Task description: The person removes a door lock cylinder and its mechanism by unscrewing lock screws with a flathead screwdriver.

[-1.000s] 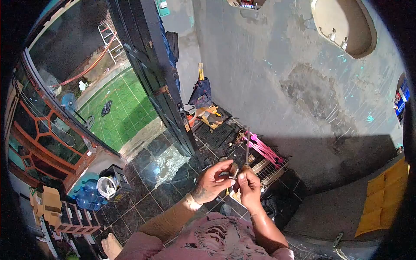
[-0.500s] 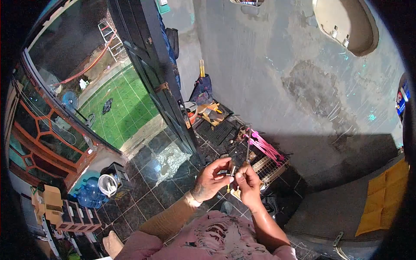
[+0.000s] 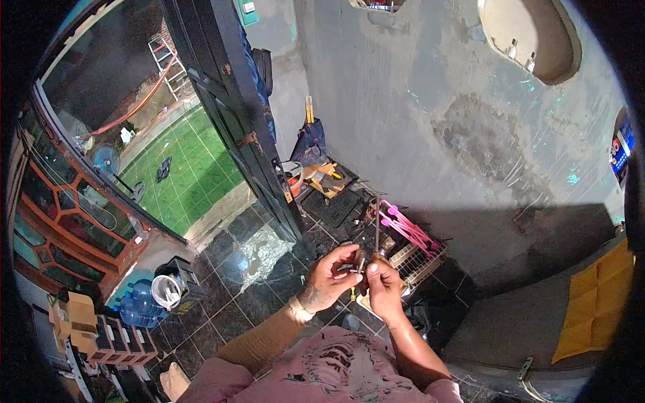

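Note:
My left hand point(image 3: 328, 281) is closed in a pinch, thumb and fingers on a small shiny metal part point(image 3: 361, 263). Right beside it, my right hand point(image 3: 385, 290) is wrapped around a tool with a long thin metal shaft point(image 3: 377, 225) pointing up and away from me. The tool's handle is hidden in my fist, so its kind does not show. Both hands meet in front of my chest, fingertips close together over the metal part. Below them a small yellow-tipped item point(image 3: 353, 294) shows between the hands.
Pink hangers point(image 3: 411, 232) lie on a wire rack point(image 3: 416, 263) beyond my right hand. A dark door point(image 3: 232, 114) stands ajar at the left. Blue water bottles point(image 3: 140, 302) and a white bucket point(image 3: 166, 291) sit on the tiled floor. A yellow cushion point(image 3: 594, 302) is at right.
The tool's shaft has swung slightly to the left, and my right hand has turned a little with it. My left hand keeps its pinch on the metal part.

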### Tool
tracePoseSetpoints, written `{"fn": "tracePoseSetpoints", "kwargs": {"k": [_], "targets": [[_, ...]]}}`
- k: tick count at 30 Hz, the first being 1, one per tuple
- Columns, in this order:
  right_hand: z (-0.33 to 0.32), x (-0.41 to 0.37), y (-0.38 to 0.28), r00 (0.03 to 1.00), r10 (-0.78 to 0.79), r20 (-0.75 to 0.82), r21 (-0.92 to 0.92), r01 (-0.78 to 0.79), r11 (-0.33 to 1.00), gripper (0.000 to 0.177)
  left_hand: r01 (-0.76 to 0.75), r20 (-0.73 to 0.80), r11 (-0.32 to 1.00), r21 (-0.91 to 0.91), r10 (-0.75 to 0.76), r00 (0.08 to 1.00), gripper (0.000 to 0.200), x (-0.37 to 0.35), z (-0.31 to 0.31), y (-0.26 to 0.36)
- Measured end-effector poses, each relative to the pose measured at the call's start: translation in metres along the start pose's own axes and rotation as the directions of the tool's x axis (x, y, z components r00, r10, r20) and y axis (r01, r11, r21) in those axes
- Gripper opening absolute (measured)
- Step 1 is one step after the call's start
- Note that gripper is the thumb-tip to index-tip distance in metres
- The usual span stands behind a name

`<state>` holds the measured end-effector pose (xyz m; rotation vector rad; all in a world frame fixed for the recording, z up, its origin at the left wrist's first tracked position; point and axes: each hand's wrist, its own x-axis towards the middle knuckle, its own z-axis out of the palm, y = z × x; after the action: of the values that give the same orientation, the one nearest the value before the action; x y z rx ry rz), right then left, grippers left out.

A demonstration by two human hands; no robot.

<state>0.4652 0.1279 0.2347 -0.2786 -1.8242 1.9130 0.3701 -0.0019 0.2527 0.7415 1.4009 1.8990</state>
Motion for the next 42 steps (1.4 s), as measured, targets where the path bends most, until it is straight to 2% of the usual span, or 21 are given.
{"fn": "tracePoseSetpoints", "kwargs": {"k": [2, 5, 10, 17, 18, 21, 22, 25, 28, 31, 34, 37, 41, 42], "targets": [[-0.001, 0.003, 0.004, 1.0, -0.024, 0.009, 0.014, 0.024, 1.0, 0.031, -0.012, 0.002, 1.0, -0.011, 0.012, 1.0, 0.058, 0.003, -0.004, -0.001], [0.0, -0.001, 0.01, 1.0, 0.02, -0.008, 0.058, -0.02, 0.998, 0.027, 0.002, 0.001, 1.0, -0.017, -0.002, 1.0, 0.058, 0.001, -0.005, 0.0], [0.003, 0.002, 0.002, 0.995, 0.101, -0.019, 0.177, -0.096, 0.98, 0.031, 0.017, -0.017, 0.999, -0.031, -0.017, 1.0, 0.058, 0.001, -0.005, -0.002], [-0.002, 0.004, 0.004, 0.999, 0.04, -0.031, 0.041, -0.038, 0.998, 0.031, 0.025, -0.026, 0.999, -0.04, -0.026, 0.999, 0.055, 0.001, -0.001, 0.002], [-0.001, 0.005, 0.0, 0.995, 0.092, -0.033, 0.107, -0.088, 0.99, 0.034, 0.02, -0.033, 0.999, -0.038, -0.021, 0.999, 0.055, 0.001, -0.001, 0.001], [-0.003, 0.005, 0.0, 0.994, 0.107, 0.006, 0.142, -0.106, 0.984, 0.036, 0.013, -0.036, 0.999, -0.036, -0.015, 0.999, 0.055, 0.005, -0.001, 0.005], [-0.003, 0.003, -0.009, 0.987, 0.162, 0.021, 0.166, -0.164, 0.972, 0.038, -0.012, -0.026, 0.998, -0.059, 0.011, 1.0, 0.054, 0.006, -0.001, 0.002], [-0.004, 0.004, -0.011, 0.999, -0.02, -0.032, -0.013, 0.019, 1.0, 0.037, 0.038, -0.019, 0.999, -0.012, -0.038, 0.999, 0.051, 0.005, 0.004, 0.014], [-0.005, 0.004, -0.013, 0.989, -0.139, -0.047, -0.104, 0.134, 0.986, 0.037, 0.022, 0.009, 0.998, -0.056, -0.022, 1.0, 0.047, 0.006, 0.009, 0.021], [-0.008, 0.003, -0.017, 0.983, -0.185, -0.007, -0.106, 0.183, 0.977, 0.035, -0.002, 0.043, 0.996, -0.085, 0.006, 0.999, 0.045, 0.009, 0.008, 0.025], [-0.007, 0.001, -0.022, 0.993, -0.115, -0.034, 0.01, 0.115, 0.993, 0.033, -0.018, 0.06, 0.999, -0.031, 0.02, 0.998, 0.045, 0.006, 0.007, 0.024], [-0.006, -0.001, -0.04, 0.998, -0.047, -0.034, 0.133, 0.051, 0.99, 0.032, -0.174, 0.08, 0.984, 0.028, 0.172, 0.982, 0.045, 0.002, 0.016, 0.032], [-0.013, 0.003, -0.041, 0.953, -0.303, -0.02, -0.204, 0.293, 0.934, 0.032, -0.203, 0.091, 0.978, 0.04, 0.198, 0.976, 0.047, -0.001, 0.024, 0.033], [-0.013, 0.003, -0.043, 0.965, -0.262, -0.023, -0.154, 0.255, 0.954, 0.032, -0.201, 0.095, 0.978, 0.05, 0.195, 0.976, 0.047, -0.001, 0.025, 0.035]]}}
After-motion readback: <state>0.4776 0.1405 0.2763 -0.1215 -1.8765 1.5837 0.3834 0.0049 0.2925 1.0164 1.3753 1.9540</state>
